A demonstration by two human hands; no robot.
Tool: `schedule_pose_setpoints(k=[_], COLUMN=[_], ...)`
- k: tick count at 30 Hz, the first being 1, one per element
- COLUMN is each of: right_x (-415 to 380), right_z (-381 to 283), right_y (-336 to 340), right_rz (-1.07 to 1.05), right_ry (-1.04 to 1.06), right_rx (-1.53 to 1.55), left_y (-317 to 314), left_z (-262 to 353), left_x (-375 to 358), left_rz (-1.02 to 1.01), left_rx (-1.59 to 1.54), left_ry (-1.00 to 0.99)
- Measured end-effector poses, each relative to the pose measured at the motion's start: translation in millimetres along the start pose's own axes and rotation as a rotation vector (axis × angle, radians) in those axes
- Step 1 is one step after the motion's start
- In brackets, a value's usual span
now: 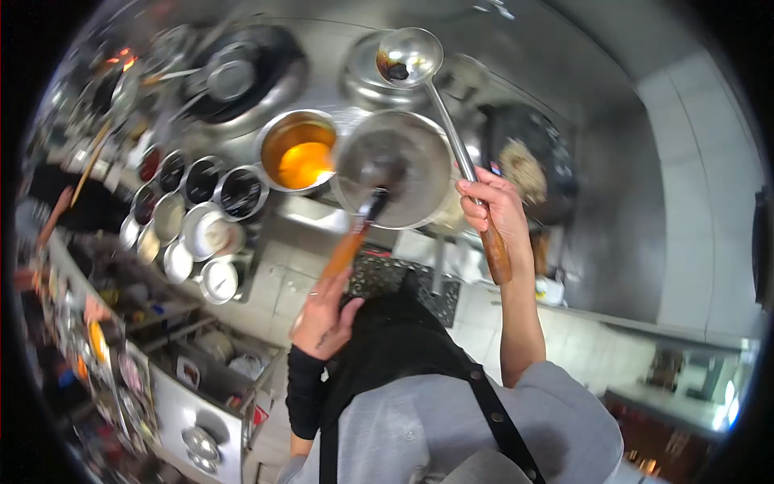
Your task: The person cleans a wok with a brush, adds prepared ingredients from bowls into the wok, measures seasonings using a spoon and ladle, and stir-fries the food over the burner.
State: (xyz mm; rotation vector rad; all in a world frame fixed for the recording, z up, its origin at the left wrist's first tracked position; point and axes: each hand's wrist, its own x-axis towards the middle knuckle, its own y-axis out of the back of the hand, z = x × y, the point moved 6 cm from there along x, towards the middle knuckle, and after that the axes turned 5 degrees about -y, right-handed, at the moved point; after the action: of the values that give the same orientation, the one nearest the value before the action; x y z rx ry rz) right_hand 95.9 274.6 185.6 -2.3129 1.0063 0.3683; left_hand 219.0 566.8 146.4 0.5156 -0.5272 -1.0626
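My right hand (pixel 498 203) is closed around the wooden-handled ladle (pixel 458 145), whose metal bowl points away from me with a little dark liquid in it. Lower and to the left, my left hand (pixel 321 316) grips the wooden handle of a wide round strainer (pixel 419 189), blurred by motion. Beside the strainer's left edge stands a metal pot (pixel 264 153) of orange, oil-like liquid. The ladle's bowl is above a lidded-looking round metal vessel (pixel 355 77) at the back, apart from the strainer.
Several small seasoning containers (pixel 201 181) crowd the left. A large dark wok (pixel 278 60) is at the back left. Another dark wok (pixel 556 173) at the right has a pale tangled clump. At far left, another person's arm (pixel 58 211) shows near shelving (pixel 153 321).
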Motion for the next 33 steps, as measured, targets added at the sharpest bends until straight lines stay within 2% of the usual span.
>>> schedule_pose_setpoints(k=[6, 10, 13, 16, 23, 26, 27, 28, 30, 31, 32, 33], right_x=[-55.6, -64.8, -69.3, -83.4, -122.2, -108.8, -94.0, -71.5, -62.2, -43.7, -33.7, -21.8], right_z=[-39.4, -40.6, -34.7, -29.7, -30.3, -3.8, 6.2, 30.7, 30.2, 45.3, 47.4, 53.0], right_y=[171.3, 246.4, 285.9, 304.5, 277.4, 302.8, 304.0, 308.2, 242.3, 239.1, 198.6, 164.1], right_rz=[0.482, 0.57, 0.612, 0.691, 0.756, 0.702, 0.897, 1.012, 1.051, 0.87, 0.664, 0.311], right_ry=[0.159, 0.159, 0.159, 0.191, 0.144, 0.111, 0.121, 0.679, 0.316, 0.321, 0.292, 0.178], right_rx=[-0.322, -0.29, -0.21, -0.147, -0.672, -0.398, -0.886, -1.501, -0.842, -0.421, -0.013, 0.268], left_y=[-43.6, -64.5, -78.1, -86.9, -85.5, -75.7, -69.7, -62.8, -47.9, -40.6, -32.5, -24.2], left_z=[38.2, 59.4, 65.2, 66.8, 67.0, 65.3, 67.2, 67.0, 61.1, 55.8, 52.9, 47.2], left_x=[31.7, 44.2, 48.3, 49.4, 44.2, 41.1, 39.9, 38.0, 30.5, 25.3, 17.9, 14.6], left_rz=[-0.129, -0.241, -0.246, -0.263, -0.252, -0.218, -0.208, -0.196, -0.176, -0.145, -0.14, -0.125], left_rx=[-0.001, 0.024, 0.033, 0.026, 0.005, 0.008, 0.009, 0.014, -0.026, -0.038, -0.065, -0.077], left_ry=[-0.091, -0.059, -0.085, -0.085, -0.04, -0.04, -0.036, -0.031, 0.0, 0.034, 0.032, 0.041])
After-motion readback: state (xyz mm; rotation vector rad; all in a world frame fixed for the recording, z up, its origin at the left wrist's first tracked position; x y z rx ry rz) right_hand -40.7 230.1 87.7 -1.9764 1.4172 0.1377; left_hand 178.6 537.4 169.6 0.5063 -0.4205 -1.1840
